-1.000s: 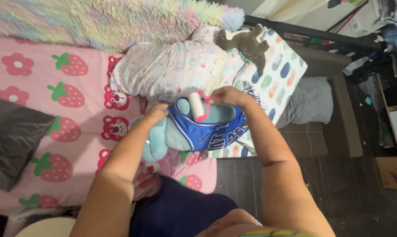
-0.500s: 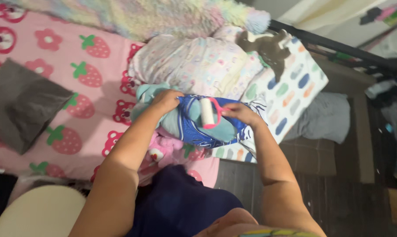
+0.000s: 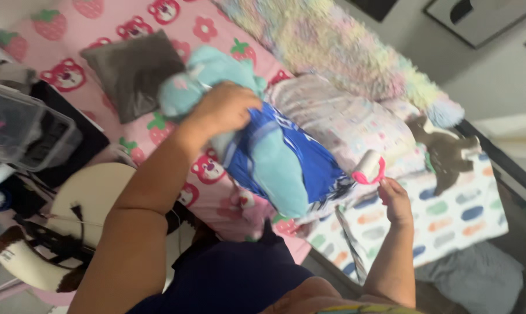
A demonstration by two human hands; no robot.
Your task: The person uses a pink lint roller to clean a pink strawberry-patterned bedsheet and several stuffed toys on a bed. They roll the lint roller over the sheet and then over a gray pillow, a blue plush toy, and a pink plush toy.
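My left hand (image 3: 223, 109) grips a light teal plush toy (image 3: 274, 168) dressed in a blue and white shirt (image 3: 309, 160) and holds it up over the pink strawberry-print bedspread (image 3: 129, 26). My right hand (image 3: 395, 200) holds the pink handle of a lint roller (image 3: 369, 168), whose white roll sits at the right edge of the blue shirt. The toy's lower part hangs down in front of my body.
A grey cushion (image 3: 134, 72) lies on the bed at the left. A pastel shaggy blanket (image 3: 344, 55) and a dotted blanket (image 3: 449, 212) lie at the right, with a brown plush (image 3: 446, 152) on it. A clear plastic bin (image 3: 24, 131) and a round stool (image 3: 83, 203) stand at the lower left.
The view has swung left. My left hand has lifted the plush toy up and to the left. My right hand with the lint roller has come off the middle of the shirt to its right edge.
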